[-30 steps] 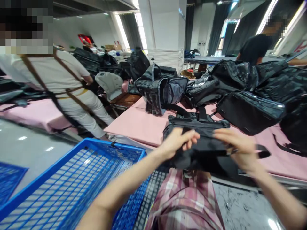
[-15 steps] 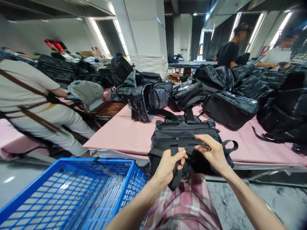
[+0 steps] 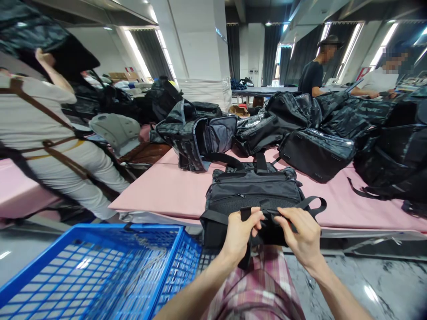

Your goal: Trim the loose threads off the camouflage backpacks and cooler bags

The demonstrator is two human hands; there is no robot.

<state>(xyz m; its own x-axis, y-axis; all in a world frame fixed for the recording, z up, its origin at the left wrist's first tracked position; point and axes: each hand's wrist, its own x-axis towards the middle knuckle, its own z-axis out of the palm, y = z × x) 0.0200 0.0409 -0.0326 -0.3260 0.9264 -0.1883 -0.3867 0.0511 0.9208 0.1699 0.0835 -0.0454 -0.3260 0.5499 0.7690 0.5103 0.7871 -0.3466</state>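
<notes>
Here's the left hand (image 3: 237,235), fingers curled round a dark strap (image 3: 246,214), thumb pressed on top, with a length of it hanging below the fist. Level with it, just a little to its right, the right hand (image 3: 302,233) bends in, thumb and forefinger close together at the dark fabric; whether it grips anything there, I cannot tell. The two sets of fingertips nearly meet!

And the black bag (image 3: 253,184)? Directly beyond both hands, lying at the near edge of the pink-covered table (image 3: 156,191), a zipper pull (image 3: 240,195) showing just past the left fingers. Just beyond the right hand, a strap loop (image 3: 320,202) curves out from the bag's side.

Down to the left of the left hand sits the blue crate (image 3: 116,227), and below the hands, plaid cloth (image 3: 263,284). Farther past the left hand stands an unzipped bag (image 3: 190,142), its flap gaping; beyond the right hand, a glossy-topped bag (image 3: 316,151) lies on the table. Way off to the left, a co-worker in white (image 3: 40,115) has a raised hand against a big dark bag (image 3: 36,35) at head height.
</notes>
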